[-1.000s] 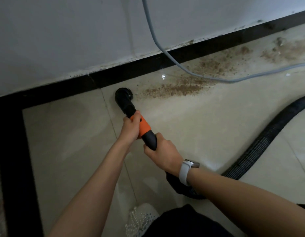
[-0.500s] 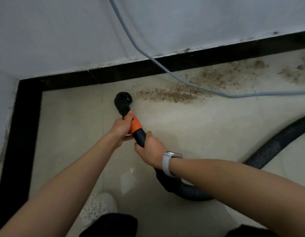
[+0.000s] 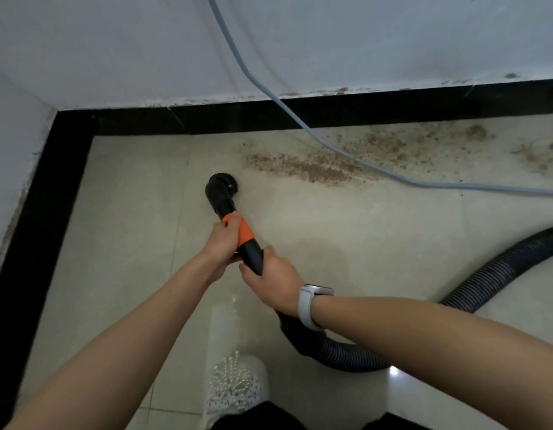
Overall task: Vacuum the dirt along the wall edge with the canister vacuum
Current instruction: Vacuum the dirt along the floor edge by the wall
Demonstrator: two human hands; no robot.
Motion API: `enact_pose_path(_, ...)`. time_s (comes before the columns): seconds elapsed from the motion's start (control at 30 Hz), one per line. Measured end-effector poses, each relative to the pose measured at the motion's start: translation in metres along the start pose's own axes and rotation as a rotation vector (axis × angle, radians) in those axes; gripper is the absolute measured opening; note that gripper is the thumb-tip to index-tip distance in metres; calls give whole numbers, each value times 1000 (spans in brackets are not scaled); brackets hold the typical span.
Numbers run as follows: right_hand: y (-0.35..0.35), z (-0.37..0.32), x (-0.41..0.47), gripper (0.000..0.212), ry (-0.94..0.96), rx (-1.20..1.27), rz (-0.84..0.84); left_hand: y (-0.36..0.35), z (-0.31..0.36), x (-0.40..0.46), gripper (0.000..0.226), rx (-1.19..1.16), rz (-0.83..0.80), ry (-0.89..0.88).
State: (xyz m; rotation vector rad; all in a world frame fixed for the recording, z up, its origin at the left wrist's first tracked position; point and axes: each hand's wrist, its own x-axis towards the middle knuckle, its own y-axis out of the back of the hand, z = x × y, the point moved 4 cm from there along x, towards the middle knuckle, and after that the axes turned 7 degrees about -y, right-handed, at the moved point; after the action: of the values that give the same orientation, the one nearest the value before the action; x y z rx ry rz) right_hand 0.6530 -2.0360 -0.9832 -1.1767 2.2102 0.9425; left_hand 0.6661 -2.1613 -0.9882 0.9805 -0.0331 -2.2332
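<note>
Head | two hands — left hand (image 3: pixel 223 240), right hand (image 3: pixel 276 282) | one nozzle (image 3: pixel 221 189) gripped

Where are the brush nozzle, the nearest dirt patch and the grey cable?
brush nozzle (image 3: pixel 221 186): head view, on its black round head.
dirt patch (image 3: pixel 303 169): head view, on its dense brown middle.
grey cable (image 3: pixel 355 158): head view, where it crosses the dirt.

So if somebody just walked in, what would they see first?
Probably the brown dirt strewn along the black skirting, with a grey cable lying across it. Just left of it sits the round brush nozzle of the vacuum wand, gripped by the left hand on its orange collar and the right hand lower down.
</note>
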Motion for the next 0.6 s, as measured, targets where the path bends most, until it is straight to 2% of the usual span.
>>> enact_pose_path(0.13, 2, -4, 4, 37, -19, -80, 66, 6, 6, 15, 41, -47, -17, -10)
enact_pose_path(0.27, 13, -19, 15, 39, -23, -22, 88, 2, 23, 35, 49, -28, -51, -33)
enact_pose_path(0.47, 31, -46, 37, 37, -39, 40, 120, -2, 54, 69, 34, -29, -118, -50)
enact_pose_path(0.6, 44, -56, 47, 38, -73, 113, 142, -12, 74, 81, 35, -6, -156, -66)
